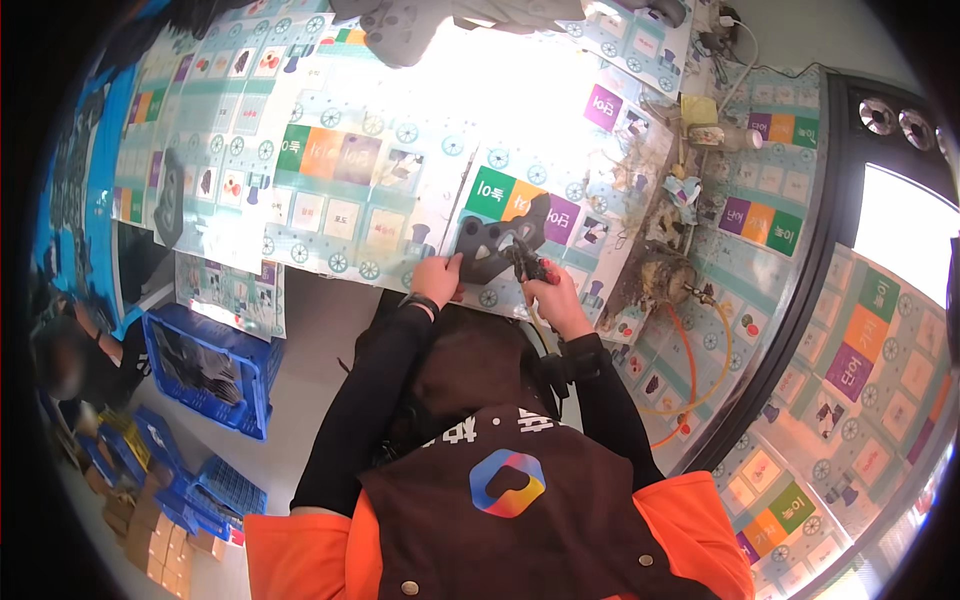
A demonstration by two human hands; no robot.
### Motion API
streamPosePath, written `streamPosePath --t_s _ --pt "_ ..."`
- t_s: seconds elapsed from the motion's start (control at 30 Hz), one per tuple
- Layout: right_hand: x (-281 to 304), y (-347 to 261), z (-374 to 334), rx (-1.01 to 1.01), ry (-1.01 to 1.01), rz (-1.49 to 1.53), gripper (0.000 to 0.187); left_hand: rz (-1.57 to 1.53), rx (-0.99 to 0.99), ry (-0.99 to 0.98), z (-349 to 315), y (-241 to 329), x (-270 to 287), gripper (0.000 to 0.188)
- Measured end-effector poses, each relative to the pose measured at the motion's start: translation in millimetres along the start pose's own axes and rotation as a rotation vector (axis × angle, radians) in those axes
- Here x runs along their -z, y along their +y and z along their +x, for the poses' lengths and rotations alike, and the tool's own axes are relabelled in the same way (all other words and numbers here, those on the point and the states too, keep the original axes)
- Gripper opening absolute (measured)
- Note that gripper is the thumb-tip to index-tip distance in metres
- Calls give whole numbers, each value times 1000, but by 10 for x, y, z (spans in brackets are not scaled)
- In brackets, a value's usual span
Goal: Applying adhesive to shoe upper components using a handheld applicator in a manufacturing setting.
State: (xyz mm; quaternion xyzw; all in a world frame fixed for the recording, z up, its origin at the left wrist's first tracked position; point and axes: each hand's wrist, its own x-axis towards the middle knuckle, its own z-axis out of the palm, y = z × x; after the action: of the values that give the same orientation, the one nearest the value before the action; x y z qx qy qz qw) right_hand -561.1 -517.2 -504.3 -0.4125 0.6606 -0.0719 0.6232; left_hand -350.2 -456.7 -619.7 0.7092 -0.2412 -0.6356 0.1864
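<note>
A dark grey moulded part (482,247) with rounded openings lies near the front edge of the table, which is covered in printed sheets. My left hand (437,280) grips its near left end between thumb and fingers. My right hand (561,302) is closed around a dark gun-like hand tool (524,262) with some red near the grip. The tool's tip is at the right side of the part; whether they touch I cannot tell. A thin yellowish hose hangs below my right hand.
Another grey part (170,200) lies at the table's left; more grey pieces (392,30) lie at the far edge. A blue crate (262,395) with dark parts stands on the floor, near another person (75,360). Orange tubing (690,365) and a bottle (728,138) are on the right.
</note>
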Motion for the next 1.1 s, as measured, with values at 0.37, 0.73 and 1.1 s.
streamPosePath --t_s 0.37,0.73,1.1 --pt "-72 23 -12 3 -41 -3 11 19 -12 -27 7 -17 27 49" --pt "-188 34 69 69 -68 6 10 65 -15 -4 -4 -20 -2 50" --pt "-317 -129 -122 -27 -139 5 19 -15 -2 -8 4 -106 145 57"
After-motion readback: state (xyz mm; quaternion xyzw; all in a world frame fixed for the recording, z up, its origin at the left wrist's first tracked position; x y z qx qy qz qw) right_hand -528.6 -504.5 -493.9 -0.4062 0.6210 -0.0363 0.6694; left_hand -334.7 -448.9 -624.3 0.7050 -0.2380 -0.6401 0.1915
